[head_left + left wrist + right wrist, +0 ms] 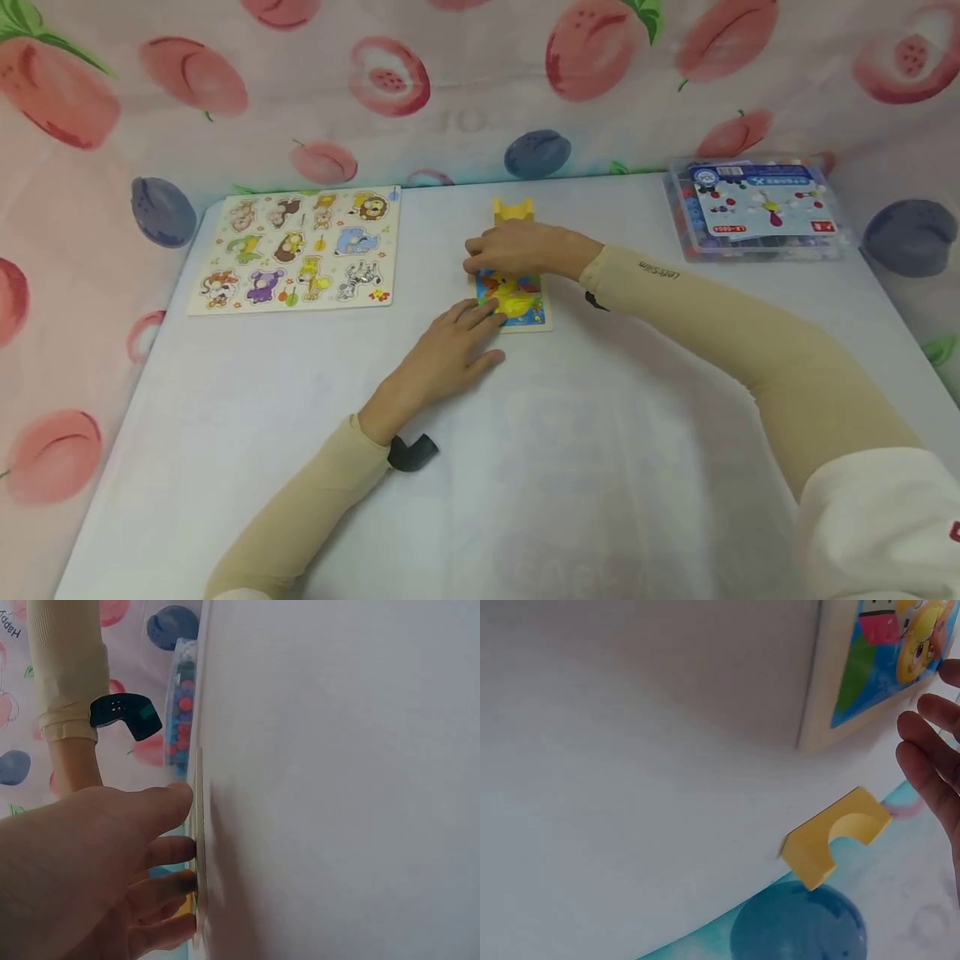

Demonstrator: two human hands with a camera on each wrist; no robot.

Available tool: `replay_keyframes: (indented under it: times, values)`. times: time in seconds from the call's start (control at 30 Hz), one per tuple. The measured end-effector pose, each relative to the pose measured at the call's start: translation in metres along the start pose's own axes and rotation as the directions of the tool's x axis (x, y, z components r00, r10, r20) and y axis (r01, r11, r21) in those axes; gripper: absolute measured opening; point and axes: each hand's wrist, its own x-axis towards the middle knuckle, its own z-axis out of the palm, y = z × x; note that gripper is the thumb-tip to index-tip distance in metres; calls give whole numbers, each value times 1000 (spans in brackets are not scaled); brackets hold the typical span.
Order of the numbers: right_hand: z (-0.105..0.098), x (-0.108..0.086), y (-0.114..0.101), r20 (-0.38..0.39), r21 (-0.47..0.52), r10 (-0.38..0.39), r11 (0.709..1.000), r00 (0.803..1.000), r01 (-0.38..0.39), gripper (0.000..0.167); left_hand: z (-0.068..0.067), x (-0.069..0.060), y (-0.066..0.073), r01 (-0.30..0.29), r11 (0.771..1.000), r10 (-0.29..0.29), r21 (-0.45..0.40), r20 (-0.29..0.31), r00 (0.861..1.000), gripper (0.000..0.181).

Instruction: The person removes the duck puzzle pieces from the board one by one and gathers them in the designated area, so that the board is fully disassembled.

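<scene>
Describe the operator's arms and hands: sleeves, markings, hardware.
The left hand and right hand wear no gloves. Beige fitted sleeves cover the forearms; the right one carries small dark lettering. A white outer sleeve with a red mark shows higher on the right arm. A curved black piece juts from each wrist; the right one has small holes and a green patch.

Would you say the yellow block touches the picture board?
No, the right wrist view shows white tabletop between the block and the board.

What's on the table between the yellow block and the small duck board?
The right wrist view shows bare tabletop between the yellow block and small duck board.
</scene>
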Motion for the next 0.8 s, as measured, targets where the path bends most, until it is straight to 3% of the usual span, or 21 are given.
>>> replay_keyframes:
  times: [0.17,0.3,0.53,0.63,0.8]
  values:
    - [3,-3,2,18,13,14,1000,1000,-14,27,0,3,1,12,1000,-12,15,-8,1000,53]
    - [2,-1,2,33,39,-13,999,999,11,27,2,6,5,54,998,-54,38,-10,999,56]
    - [1,4,-1,66,33,-38,999,997,35,19,11,17,19,106,966,-114,236,22,993,63]
    - [1,6,-1,58,14,-54,998,997,53,16,11,19,21,119,953,-127,279,11,992,63]
    - [0,8,0,40,154,-37,988,999,30,11,10,19,21,125,948,-129,293,-6,992,64]
